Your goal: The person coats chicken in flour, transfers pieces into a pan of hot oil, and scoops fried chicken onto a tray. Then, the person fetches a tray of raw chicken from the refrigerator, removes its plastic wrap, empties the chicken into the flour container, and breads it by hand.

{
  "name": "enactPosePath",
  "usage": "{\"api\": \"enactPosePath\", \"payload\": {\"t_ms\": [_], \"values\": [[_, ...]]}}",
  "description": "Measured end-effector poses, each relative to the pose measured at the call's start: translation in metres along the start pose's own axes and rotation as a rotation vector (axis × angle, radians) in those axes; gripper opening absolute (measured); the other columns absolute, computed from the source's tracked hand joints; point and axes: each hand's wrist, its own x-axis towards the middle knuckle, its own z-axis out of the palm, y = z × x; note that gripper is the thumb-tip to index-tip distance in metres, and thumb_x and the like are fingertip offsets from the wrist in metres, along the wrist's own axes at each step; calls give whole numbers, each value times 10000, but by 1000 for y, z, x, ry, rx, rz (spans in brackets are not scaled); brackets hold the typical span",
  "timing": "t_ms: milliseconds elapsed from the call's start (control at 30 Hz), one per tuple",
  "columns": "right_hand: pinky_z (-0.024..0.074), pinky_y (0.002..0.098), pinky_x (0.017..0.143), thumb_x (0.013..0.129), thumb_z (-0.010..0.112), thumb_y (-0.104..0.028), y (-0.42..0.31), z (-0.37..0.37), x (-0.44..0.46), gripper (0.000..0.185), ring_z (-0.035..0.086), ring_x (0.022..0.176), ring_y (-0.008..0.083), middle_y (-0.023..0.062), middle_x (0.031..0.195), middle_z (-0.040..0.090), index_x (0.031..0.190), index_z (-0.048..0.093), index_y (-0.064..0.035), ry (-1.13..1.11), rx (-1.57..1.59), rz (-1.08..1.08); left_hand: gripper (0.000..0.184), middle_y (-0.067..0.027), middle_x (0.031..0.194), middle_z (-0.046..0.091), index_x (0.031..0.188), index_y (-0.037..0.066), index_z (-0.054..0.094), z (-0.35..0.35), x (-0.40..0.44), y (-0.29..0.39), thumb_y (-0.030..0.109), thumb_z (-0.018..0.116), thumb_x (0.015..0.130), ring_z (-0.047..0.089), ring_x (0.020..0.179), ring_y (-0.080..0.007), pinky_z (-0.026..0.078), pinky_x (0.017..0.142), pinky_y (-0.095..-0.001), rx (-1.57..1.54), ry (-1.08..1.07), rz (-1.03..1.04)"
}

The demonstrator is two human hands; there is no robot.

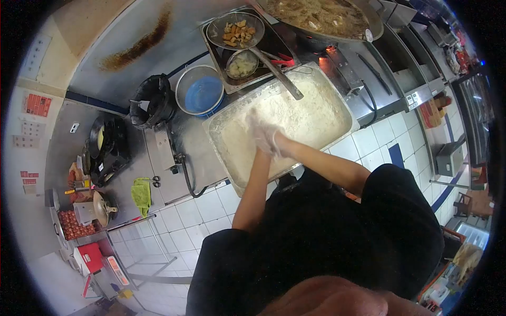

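Observation:
A large metal tray (345,108) holds a wide bed of pale flour (308,108). My left hand (259,141) and my right hand (274,138) are brought together over the left-middle part of the tray, close to the flour. Both wear thin, see-through gloves dusted white. Their fingers point away from me and are smeared by motion, so their grip, and anything between them, cannot be made out. The long handle (282,79) of a wire strainer (213,38) reaches over the tray's far edge. Browned fried pieces (240,33) lie in that strainer.
A wide pan of bubbling oil (321,16) stands at the back right, with flames (329,51) near it. A smaller strainer (242,64) with pale bits sits behind the flour tray. Left are a blue-bottomed sieve (203,95), a black pot (153,100) and a green cloth (140,196).

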Motion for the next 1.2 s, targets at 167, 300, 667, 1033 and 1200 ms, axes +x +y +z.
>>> {"api": "enactPosePath", "payload": {"t_ms": [167, 300, 667, 1033, 1200], "values": [[495, 354, 1004, 1103, 415, -523, -14, 4, -7, 596, 599, 1145, 196, 94, 1297, 628, 1530, 498, -114, -136, 20, -160, 713, -91, 1429, 555, 1585, 92, 407, -8, 1, -32, 588, 445, 1076, 523, 1293, -223, 388, 1140, -353, 159, 36, 191], [478, 349, 1043, 1084, 443, -555, -17, 15, -17, 637, 564, 1227, 198, 81, 1382, 591, 1533, 497, -107, -134, 102, -61, 709, -86, 1408, 563, 1570, 75, 426, 12, -32, 23, 582, 452, 1075, 533, 1277, -225, 384, 1139, -341, -7, 73, -74], [316, 390, 1205, 1101, 410, -531, -18, -2, -6, 669, 351, 1492, 226, 96, 1608, 416, 1597, 395, -83, -37, -12, -90, 715, -86, 1547, 468, 1613, 63, 363, -23, 44, -62, 561, 386, 1100, 454, 1389, -225, 307, 1200, -331, 16, -35, 226], [501, 469, 1082, 1093, 354, -558, -55, -99, -34, 700, 622, 1244, 357, 254, 1419, 571, 1572, 392, -49, -50, 16, -50, 677, -124, 1710, 245, 1662, 58, 191, -76, 17, -52, 358, 463, 1119, 292, 1528, -228, 246, 1244, -333, 526, -149, 165], [607, 399, 683, 1044, 453, -609, -174, -82, -58, 662, 729, 787, 271, 193, 1087, 706, 1340, 534, -23, 133, 58, -172, 697, -180, 1538, 512, 1639, 73, 292, -106, 8, -36, 301, 593, 1053, 575, 1325, -265, 459, 1067, -335, 704, -108, 286]]}}
